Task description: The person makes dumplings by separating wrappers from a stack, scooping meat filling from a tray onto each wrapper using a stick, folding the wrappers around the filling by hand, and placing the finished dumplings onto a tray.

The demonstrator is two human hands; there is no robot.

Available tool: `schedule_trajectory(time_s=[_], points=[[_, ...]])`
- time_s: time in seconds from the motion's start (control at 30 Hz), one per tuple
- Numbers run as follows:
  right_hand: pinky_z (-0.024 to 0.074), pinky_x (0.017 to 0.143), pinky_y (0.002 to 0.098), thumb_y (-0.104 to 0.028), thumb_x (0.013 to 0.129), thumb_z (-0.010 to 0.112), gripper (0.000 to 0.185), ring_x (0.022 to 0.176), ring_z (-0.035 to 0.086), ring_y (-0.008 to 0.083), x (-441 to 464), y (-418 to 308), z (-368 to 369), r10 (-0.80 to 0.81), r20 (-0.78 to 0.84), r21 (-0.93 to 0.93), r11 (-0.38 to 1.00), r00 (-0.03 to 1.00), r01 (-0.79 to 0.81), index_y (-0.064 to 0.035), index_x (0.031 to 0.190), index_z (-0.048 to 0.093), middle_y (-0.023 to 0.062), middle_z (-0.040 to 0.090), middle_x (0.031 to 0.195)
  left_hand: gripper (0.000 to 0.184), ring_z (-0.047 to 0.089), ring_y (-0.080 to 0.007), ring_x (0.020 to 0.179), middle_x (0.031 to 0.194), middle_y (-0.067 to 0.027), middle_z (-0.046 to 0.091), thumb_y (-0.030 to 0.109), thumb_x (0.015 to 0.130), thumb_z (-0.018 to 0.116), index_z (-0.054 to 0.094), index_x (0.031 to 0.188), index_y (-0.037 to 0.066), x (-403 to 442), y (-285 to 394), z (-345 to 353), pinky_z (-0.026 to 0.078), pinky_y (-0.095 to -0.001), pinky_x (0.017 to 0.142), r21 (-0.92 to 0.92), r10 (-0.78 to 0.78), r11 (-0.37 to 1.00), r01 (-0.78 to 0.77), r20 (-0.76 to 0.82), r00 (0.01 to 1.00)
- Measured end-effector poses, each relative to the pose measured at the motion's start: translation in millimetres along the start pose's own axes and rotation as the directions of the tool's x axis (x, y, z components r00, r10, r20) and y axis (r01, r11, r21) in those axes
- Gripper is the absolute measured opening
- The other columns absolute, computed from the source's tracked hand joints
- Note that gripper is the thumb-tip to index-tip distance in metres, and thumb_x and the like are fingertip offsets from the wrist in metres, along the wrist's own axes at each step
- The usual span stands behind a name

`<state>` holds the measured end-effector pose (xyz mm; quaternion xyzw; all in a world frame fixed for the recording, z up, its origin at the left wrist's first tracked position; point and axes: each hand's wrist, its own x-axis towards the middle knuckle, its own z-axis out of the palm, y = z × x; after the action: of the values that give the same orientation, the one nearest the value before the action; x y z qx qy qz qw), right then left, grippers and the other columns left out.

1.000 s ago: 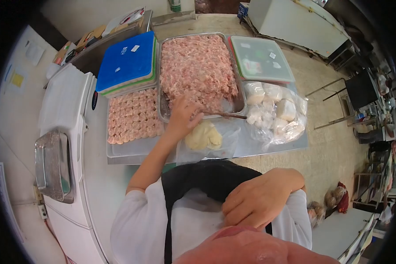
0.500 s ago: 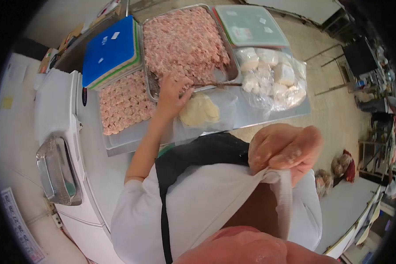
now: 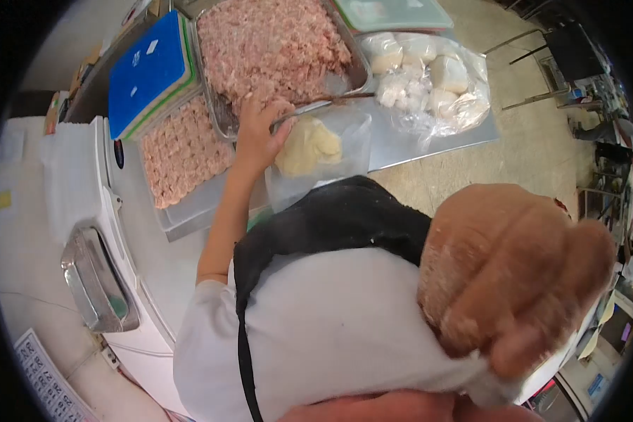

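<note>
My left hand [image 3: 260, 133] is at the front of a metal tray [image 3: 364, 74] heaped with ground meat [image 3: 267, 46]. Bits of meat stick to its curled fingers. Between fingers and thumb it grips one end of a thin brown stick-like tool [image 3: 348, 97], which runs right along the tray's front rim; its exact kind is unclear. Just right of the hand lies pale yellow dough or wrappers [image 3: 308, 146] on a clear plastic bag. Large and close to the camera, my right hand [image 3: 513, 274] is closed on the neckline of the white shirt [image 3: 471, 369].
Filled meat dumplings [image 3: 186, 155] stand in rows on the left. Behind them is a blue-lidded container [image 3: 151, 74]. A pale-lidded container [image 3: 394, 14] and a plastic bag of white packets [image 3: 432, 84] are at right. An empty metal pan [image 3: 95, 281] sits lower left.
My right hand has come nearer the camera and moved right and down, pulling the shirt's neckline along. The view has shifted; my left hand stays at the tray's front.
</note>
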<state>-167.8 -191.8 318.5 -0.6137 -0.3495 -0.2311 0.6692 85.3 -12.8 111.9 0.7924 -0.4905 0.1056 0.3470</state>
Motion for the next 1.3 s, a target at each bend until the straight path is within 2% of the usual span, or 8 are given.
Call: schedule_trajectory(time_s=[0.17, 0.27, 0.47, 0.7, 0.8, 1.07, 1.17, 1.3], points=[[0.0443, 0.048, 0.0348, -0.002, 0.083, 0.063, 0.009, 0.057, 0.058, 0.0295, 4, 3, -7, 0.001, 0.163, 0.083, 0.996, 0.987, -0.015, 0.0000, 0.091, 0.061, 0.0175, 0.059, 0.069, 0.022, 0.047, -0.0379, 0.114, 0.117, -0.0172, 0.055, 0.018, 0.076, 0.072, 0.066, 0.096, 0.012, -3, -4, -6, 0.037, -0.0442, 0.097, 0.028, -0.017, 0.999, 0.016, 0.058, 0.998], [0.0443, 0.048, 0.0347, -0.002, 0.083, 0.063, 0.008, 0.057, 0.058, 0.0293, 9, 4, -13, -0.001, 0.207, 0.115, 0.993, 0.978, -0.023, -0.0003, 0.091, 0.061, 0.0171, 0.059, 0.069, 0.023, 0.044, -0.0356, 0.125, 0.130, -0.0184, 0.050, 0.015, 0.076, 0.073, 0.068, 0.098, 0.011, -9, -1, -8, 0.035, -0.0440, 0.104, -0.055, -0.168, 0.983, 0.172, 0.074, 0.983], [0.0444, 0.049, 0.0346, -0.003, 0.083, 0.063, 0.007, 0.057, 0.058, 0.0288, 24, 17, -17, -0.070, 0.271, 0.188, 0.982, 0.960, 0.019, -0.0009, 0.090, 0.061, 0.0163, 0.059, 0.069, 0.025, 0.045, -0.0359, 0.124, 0.129, -0.0184, 0.051, 0.016, 0.075, 0.074, 0.068, 0.099, 0.013, -18, -14, 1, 0.036, -0.0434, 0.103, -0.034, -0.140, 0.989, 0.141, 0.028, 0.990], [0.0444, 0.049, 0.0344, -0.004, 0.083, 0.063, 0.006, 0.058, 0.058, 0.0282, 31, 60, 3, -0.077, 0.242, 0.215, 0.976, 0.967, 0.024, -0.0015, 0.088, 0.061, 0.0153, 0.059, 0.069, 0.021, 0.044, -0.0402, 0.120, 0.128, -0.0192, 0.049, 0.020, 0.077, 0.071, 0.067, 0.096, 0.013, -20, -15, 4, 0.034, -0.0463, 0.102, -0.097, -0.150, 0.983, 0.154, 0.042, 0.988], [0.0445, 0.049, 0.0344, -0.005, 0.083, 0.063, 0.006, 0.058, 0.058, 0.0279, 35, 78, 23, -0.080, 0.233, 0.231, 0.973, 0.969, 0.025, -0.0018, 0.088, 0.061, 0.0149, 0.059, 0.069, 0.021, 0.043, -0.0393, 0.122, 0.127, -0.0183, 0.051, 0.021, 0.076, 0.071, 0.067, 0.095, 0.013, -17, -21, 8, 0.034, -0.0465, 0.103, -0.006, -0.123, 0.992, 0.123, 0.037, 0.992], [0.0445, 0.050, 0.0342, -0.006, 0.083, 0.063, 0.005, 0.058, 0.058, 0.0272, 52, 96, 49, -0.111, 0.211, 0.308, 0.950, 0.971, 0.041, -0.0026, 0.087, 0.062, 0.0138, 0.060, 0.069, 0.022, 0.044, -0.0327, 0.126, 0.123, -0.0132, 0.057, 0.017, 0.076, 0.073, 0.069, 0.097, 0.012, -18, -11, 2, 0.034, -0.0436, 0.105, -0.089, -0.246, 0.963, 0.255, 0.103, 0.964], [0.0445, 0.050, 0.0341, -0.007, 0.083, 0.063, 0.005, 0.059, 0.059, 0.0270, 56, 100, 56, -0.110, 0.197, 0.330, 0.943, 0.974, 0.040, -0.0029, 0.086, 0.062, 0.0134, 0.060, 0.069, 0.023, 0.049, -0.0353, 0.115, 0.120, -0.0162, 0.056, 0.018, 0.076, 0.071, 0.068, 0.098, 0.013, -25, -16, 7, 0.038, -0.0420, 0.098, -0.092, -0.214, 0.971, 0.222, 0.085, 0.973], [0.0446, 0.051, 0.0340, -0.008, 0.083, 0.063, 0.005, 0.059, 0.059, 0.0266, 59, 105, 65, -0.102, 0.173, 0.345, 0.938, 0.980, 0.037, -0.0032, 0.085, 0.062, 0.0128, 0.060, 0.069, 0.022, 0.049, -0.0330, 0.117, 0.123, -0.0145, 0.056, 0.018, 0.077, 0.070, 0.068, 0.098, 0.013, -47, -52, 30, 0.039, -0.0405, 0.099, -0.018, -0.104, 0.994, 0.106, 0.083, 0.991]])
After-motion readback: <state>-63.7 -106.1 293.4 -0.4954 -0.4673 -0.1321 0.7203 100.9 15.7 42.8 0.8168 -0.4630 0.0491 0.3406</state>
